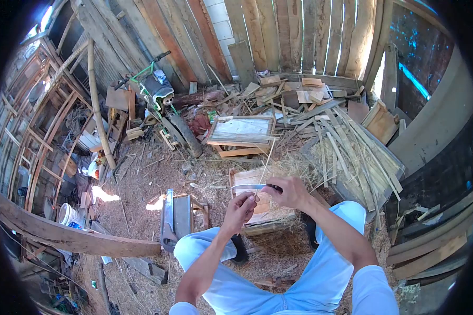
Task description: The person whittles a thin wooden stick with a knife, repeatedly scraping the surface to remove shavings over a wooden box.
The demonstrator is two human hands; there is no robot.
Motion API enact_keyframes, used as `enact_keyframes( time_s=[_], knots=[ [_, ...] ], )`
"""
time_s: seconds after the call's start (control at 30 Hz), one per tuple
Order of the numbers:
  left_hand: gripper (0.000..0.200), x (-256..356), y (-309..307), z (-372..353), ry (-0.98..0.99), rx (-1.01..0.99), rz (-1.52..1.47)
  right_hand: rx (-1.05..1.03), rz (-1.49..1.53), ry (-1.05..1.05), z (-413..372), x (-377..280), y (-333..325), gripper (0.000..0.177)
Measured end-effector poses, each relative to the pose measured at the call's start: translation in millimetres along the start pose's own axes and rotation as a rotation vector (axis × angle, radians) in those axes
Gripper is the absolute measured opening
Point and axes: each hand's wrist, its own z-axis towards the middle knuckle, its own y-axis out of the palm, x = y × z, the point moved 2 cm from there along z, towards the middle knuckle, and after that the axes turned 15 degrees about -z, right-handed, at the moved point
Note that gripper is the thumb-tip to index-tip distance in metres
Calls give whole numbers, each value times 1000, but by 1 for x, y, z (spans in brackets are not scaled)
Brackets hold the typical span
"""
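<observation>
1. We had one thin strip (pixel 268 157) pinched between thumb and fingers of our left hand (pixel 240 211), its long end reaching forward beyond them.
2. Our right hand (pixel 290 192) was curled around one knife (pixel 249 186), its blade just beyond the left fingertips.
3. We counted one handsaw (pixel 168 215) and one motorbike (pixel 178 128).

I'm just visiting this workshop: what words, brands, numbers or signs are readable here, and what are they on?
No text can be read anywhere in this view.
White bucket: blue markings on its side, too small and blurred to tell whether they are lettering.
Bike: no brand or number legible.
Knife in the right hand: no lettering can be made out on the blade.
</observation>
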Motion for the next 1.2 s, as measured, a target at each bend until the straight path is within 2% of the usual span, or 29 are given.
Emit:
enact_keyframes(
  time_s=[0.13,0.2,0.23,0.3,0.37,0.47,0.57,0.6,0.67,0.73,0.77,0.8,0.83,0.87,0.9,0.97,1.03,1.07,1.13,1.2],
  knots=[
    [21,3,1,-2,-17,20,-13,26,-21,35,5,13,2,22],
    [21,4,-1,-4,-15,33,-7,60,-33,183,12,24,-6,25],
    [20,4,-1,-6,-23,43,3,60,-32,176,14,29,-7,25],
    [20,4,-1,-8,-26,52,13,-3,2,375,16,45,-8,27],
    [16,3,-1,-10,-53,61,17,-12,-46,420,19,58,-12,29],
    [18,-2,-4,-17,-63,6,18,118,-2,681,20,81,-21,34],
    [19,0,-11,-17,-66,16,11,109,25,641,18,76,-26,33],
    [19,2,-13,-15,-45,63,27,233,0,486,13,69,-18,31],
    [19,0,-18,-6,10,110,94,206,126,404,3,37,-13,27],
    [19,-4,-18,1,39,111,138,-14,53,274,-6,11,-6,25],
    [19,-5,-17,3,73,118,186,-10,53,283,-10,4,0,25],
    [19,-7,-16,4,66,113,192,-64,-2,183,-11,-4,9,25],
    [19,-7,-14,4,137,136,336,-118,-53,80,-12,-8,16,25],
    [20,-7,-14,3,208,160,481,-115,-46,87,-12,-5,18,25],
    [20,-6,-13,2,198,160,488,-99,-28,97,-9,-2,20,25],
    [20,-1,-9,0,342,193,602,-89,-9,107,0,9,18,25],
    [21,-6,-13,-6,281,178,577,14,-18,262,9,31,5,24],
    [21,-10,-15,-8,222,162,551,13,-21,269,13,40,-1,24],
    [21,-14,-20,-7,203,162,500,-4,-62,427,18,51,-13,25],
    [21,-11,-23,-4,192,170,445,-64,-27,341,7,34,-6,26]
  ],
)
